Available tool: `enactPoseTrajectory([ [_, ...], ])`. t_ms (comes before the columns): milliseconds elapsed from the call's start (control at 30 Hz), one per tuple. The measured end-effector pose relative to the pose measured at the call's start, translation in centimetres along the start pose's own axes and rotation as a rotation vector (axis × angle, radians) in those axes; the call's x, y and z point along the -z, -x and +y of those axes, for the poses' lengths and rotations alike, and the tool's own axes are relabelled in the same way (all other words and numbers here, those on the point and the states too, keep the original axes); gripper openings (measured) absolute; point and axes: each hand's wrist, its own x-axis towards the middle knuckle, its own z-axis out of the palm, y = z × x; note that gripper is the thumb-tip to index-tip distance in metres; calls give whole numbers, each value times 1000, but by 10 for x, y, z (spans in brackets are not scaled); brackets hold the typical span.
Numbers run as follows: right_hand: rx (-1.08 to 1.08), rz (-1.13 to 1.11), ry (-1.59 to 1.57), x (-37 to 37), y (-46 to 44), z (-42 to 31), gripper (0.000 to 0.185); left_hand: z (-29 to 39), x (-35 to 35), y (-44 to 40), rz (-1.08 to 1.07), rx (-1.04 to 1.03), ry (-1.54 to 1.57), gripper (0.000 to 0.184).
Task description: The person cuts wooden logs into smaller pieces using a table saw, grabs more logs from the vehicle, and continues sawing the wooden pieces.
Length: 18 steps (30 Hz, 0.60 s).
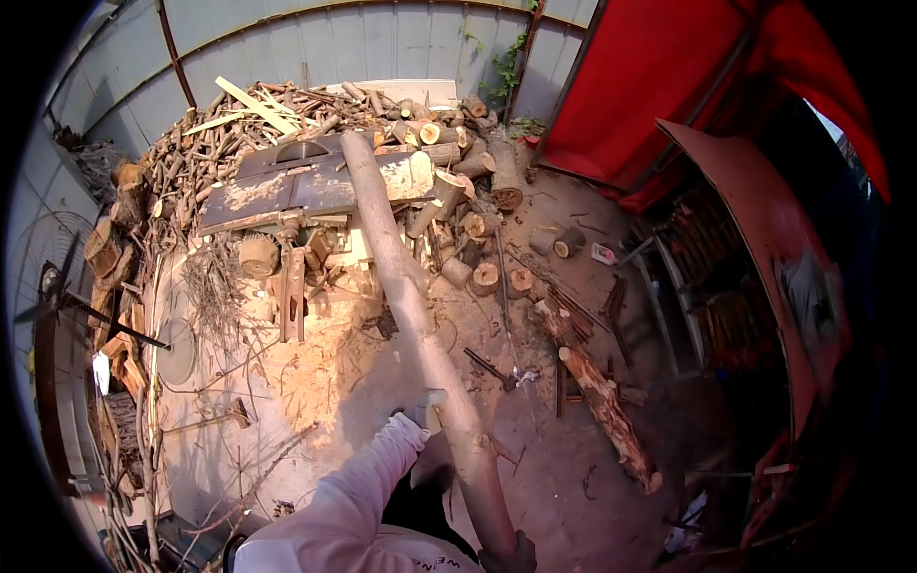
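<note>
A long, bare log [420,325] runs from the bench near the back down to my body. Its far end lies over the edge of a saw bench [320,186], beside a round saw blade [302,151]. My left hand [420,409], at the end of a pale sleeve, grips the log's left side about two thirds of the way down; its fingers are partly hidden and blurred. Close to my body, my right hand [519,554] in a dark glove is wrapped around the log's near end, with part of it out of sight.
Firewood [205,148] is heaped behind the bench. Several cut rounds [485,278] lie right of it. A rough log [611,415] rests on the floor at right. An axe [234,414] and branches [253,487] lie at left. Sawdust [306,372] covers the floor under the bench.
</note>
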Motion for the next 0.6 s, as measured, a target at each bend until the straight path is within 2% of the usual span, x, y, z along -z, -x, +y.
enactPoseTrajectory([
  [67,-14,-64,47,4,0,-13,72,24,-33,-12,6,-84,62,53],
  [133,681,825,-198,6,25,-15,64,45,-50,-28,37,-152,66,59],
  [167,688,828,-191,26,32,-23,64,56,-59,-39,68,-185,46,61],
  [200,747,679,-133,57,39,-40,80,68,-66,-48,63,-194,48,61],
  [233,803,531,-76,79,42,-52,98,81,-73,-57,192,-280,6,59],
  [267,809,536,-73,84,29,-57,98,90,-76,-62,325,-365,-33,57],
  [300,804,249,-336,83,3,-67,94,99,-77,-66,319,-374,-33,57],
  [367,785,-49,-593,88,-2,-85,90,115,-73,-65,281,-396,-67,56],
  [400,770,-243,-614,94,7,-98,90,119,-74,-56,280,-399,-70,56],
  [433,756,-441,-627,98,15,-113,89,124,-75,-43,249,-310,-127,56],
  [467,756,-452,-627,99,28,-126,89,126,-73,-25,225,-213,-181,57],
  [533,749,-230,-440,93,54,-143,96,112,-52,34,183,-64,-490,63],
  [567,768,-129,-369,57,27,-141,97,101,-46,71,205,-16,-571,73],
  [600,781,-138,-357,47,24,-149,97,84,-48,109,231,23,-647,83],
])
